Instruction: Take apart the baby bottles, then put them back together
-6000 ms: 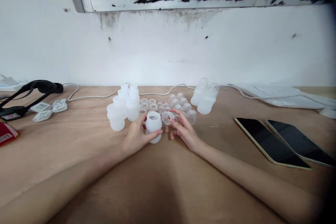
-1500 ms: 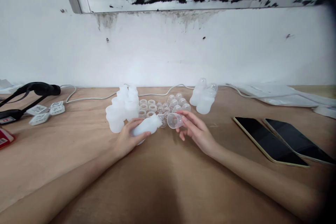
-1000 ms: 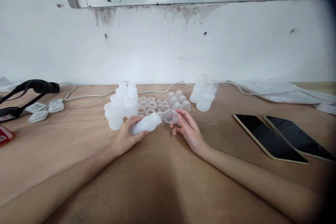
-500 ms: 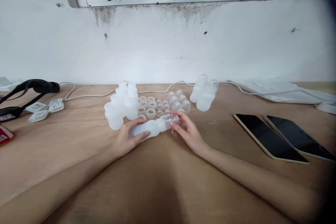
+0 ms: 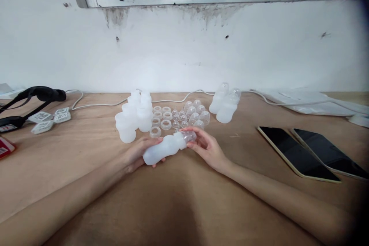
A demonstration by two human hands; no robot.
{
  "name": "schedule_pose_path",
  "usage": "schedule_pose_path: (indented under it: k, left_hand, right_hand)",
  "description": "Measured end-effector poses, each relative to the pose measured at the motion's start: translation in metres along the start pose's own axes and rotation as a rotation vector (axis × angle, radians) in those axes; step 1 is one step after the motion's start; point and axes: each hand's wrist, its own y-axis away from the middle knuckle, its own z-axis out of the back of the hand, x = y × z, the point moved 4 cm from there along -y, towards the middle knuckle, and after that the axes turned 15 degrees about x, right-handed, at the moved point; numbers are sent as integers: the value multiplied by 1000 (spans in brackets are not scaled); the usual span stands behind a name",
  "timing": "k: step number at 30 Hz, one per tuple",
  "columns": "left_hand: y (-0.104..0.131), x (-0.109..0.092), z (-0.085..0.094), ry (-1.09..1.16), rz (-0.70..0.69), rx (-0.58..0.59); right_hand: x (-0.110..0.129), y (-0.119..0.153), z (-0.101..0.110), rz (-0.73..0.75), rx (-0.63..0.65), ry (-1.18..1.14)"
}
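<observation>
The bottle is now sitting deeper in its clear cap, left hand wrapping fingers round it, right hand pinching the cap, the two seemingly almost joined.

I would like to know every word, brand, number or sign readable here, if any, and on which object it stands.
No text can be read.
White tags: printed marks, too small and blurred.
Sticker on black device: too small.
Red object: marks on a pale patch, too blurred.
Held bottle: no print visible.
</observation>
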Motion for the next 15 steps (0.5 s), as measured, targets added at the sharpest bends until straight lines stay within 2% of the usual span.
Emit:
schedule_pose_path:
  k: [2,5,7,8,11,13,15]
  left_hand:
    - [0,1,-5,100,31,60]
    - [-1,-1,-10,107,-8,107]
    - [-3,-2,-10,60,-70,127]
    - [-3,-2,-9,35,-99,132]
    - [-3,2,-5,-50,-145,146]
    - [-3,4,-2,-90,-152,153]
    - [-3,6,0,-95,-143,160]
  right_hand:
    - [11,-1,1,19,18,73]
    - [44,-1,12,53,65,305]
    - [71,2,29,46,87,492]
    - [83,5,43,16,46,563]
    - [100,17,92,-246,-90,831]
    - [96,24,123,-474,-144,1057]
    - [84,28,146,-612,-183,1214]
